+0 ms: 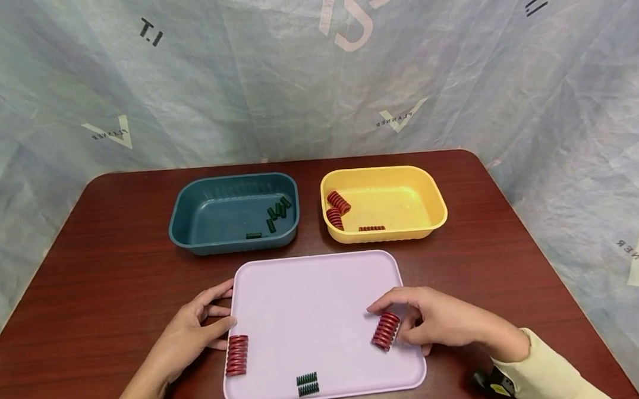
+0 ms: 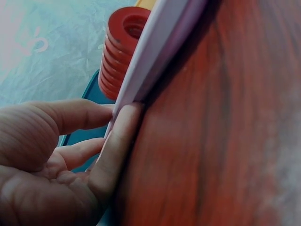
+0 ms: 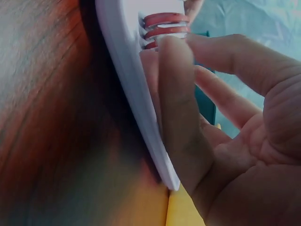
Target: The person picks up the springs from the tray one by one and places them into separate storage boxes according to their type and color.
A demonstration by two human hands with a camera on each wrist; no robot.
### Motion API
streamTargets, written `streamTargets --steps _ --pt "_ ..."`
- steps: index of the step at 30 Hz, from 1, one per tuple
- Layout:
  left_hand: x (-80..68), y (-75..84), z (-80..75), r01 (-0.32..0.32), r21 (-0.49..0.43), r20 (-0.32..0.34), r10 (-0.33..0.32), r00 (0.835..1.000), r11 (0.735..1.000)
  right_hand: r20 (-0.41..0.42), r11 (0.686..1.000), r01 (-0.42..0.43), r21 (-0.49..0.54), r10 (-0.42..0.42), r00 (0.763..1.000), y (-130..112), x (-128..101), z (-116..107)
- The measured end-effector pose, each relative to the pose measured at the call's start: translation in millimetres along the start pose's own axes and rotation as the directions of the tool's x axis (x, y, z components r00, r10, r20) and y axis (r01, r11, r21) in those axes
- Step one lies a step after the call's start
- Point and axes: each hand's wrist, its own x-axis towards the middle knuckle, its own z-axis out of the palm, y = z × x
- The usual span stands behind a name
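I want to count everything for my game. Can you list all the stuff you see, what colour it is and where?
Big red springs on the tray: 2, red, one at the left edge, one on the right.
Small green springs on the tray: 2, dark green, near edge.
Tray: 1, lilac, table middle.
Blue bin: 1, teal, back left, with about five green springs.
Yellow bin: 1, yellow, back right, with three red springs.
Table: 1, dark red-brown wood.
Left hand: touches the tray's left edge.
Right hand: at the right red spring.
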Motion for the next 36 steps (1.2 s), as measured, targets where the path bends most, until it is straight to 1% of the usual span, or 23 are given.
streamTargets --steps 3,6,7,8,13,17,19,21,22,24,26,28,29,31,36 --pt "-0.4 -1.1 -0.8 -0.002 -0.006 0.002 0.002 1.000 1.000 -0.014 0.996 0.054 -0.077 -0.055 0.998 -1 4 4" --pt "-0.7 -1.4 -1.2 -0.002 -0.013 0.004 0.002 1.000 1.000 -0.029 0.979 0.111 -0.171 -0.117 0.993 -1 8 7" --pt "-0.7 -1.4 -1.3 -0.003 -0.014 0.005 0.003 1.000 1.000 -0.032 0.974 0.123 -0.191 -0.131 0.991 -1 9 8" --pt "-0.8 -1.3 -1.2 -0.005 -0.016 0.006 0.005 1.000 1.000 -0.031 0.974 0.127 -0.188 -0.135 0.990 -1 9 9" --pt "-0.8 -0.9 -0.7 -0.009 -0.020 0.008 0.009 1.000 1.000 -0.017 0.990 0.114 -0.083 -0.116 0.993 2 9 13" --pt "-0.6 -1.0 -0.9 -0.007 -0.021 0.007 0.007 1.000 1.000 0.008 0.997 0.057 0.047 -0.057 0.998 3 8 13" --pt "-0.5 -1.0 -0.7 -0.007 -0.020 0.006 0.007 1.000 1.000 0.035 0.990 0.018 0.141 -0.023 0.999 4 8 11" --pt "-0.5 -1.0 -0.4 -0.006 -0.019 0.005 0.006 1.000 1.000 0.057 0.971 -0.008 0.240 -0.006 0.998 5 7 9" --pt "-0.5 -0.9 -0.2 -0.006 -0.019 0.005 0.006 1.000 1.000 0.064 0.956 -0.016 0.292 -0.003 0.998 6 7 7" --pt "-0.5 -0.7 0.2 -0.006 -0.020 0.005 0.006 1.000 1.000 0.072 0.915 -0.027 0.403 -0.002 0.997 8 7 3" --pt "-0.6 -0.5 0.4 -0.005 -0.021 0.005 0.005 1.000 1.000 0.062 0.865 -0.022 0.501 -0.011 0.998 10 7 0" --pt "-0.8 -0.5 0.5 -0.004 -0.021 0.003 0.005 1.000 1.000 0.046 0.819 -0.012 0.574 -0.018 0.999 11 8 -4" --pt "-0.9 -0.5 0.5 -0.004 -0.022 0.002 0.004 1.000 1.000 0.041 0.801 -0.007 0.598 -0.022 0.999 11 8 -5" --pt "-1.1 -0.5 0.4 -0.002 -0.025 0.002 0.002 1.000 1.000 0.033 0.783 0.008 0.622 -0.036 0.999 11 8 -8" --pt "-1.4 -0.7 0.6 -0.005 -0.034 0.007 0.005 1.000 0.999 0.047 0.753 0.015 0.658 -0.060 0.997 11 9 -16"
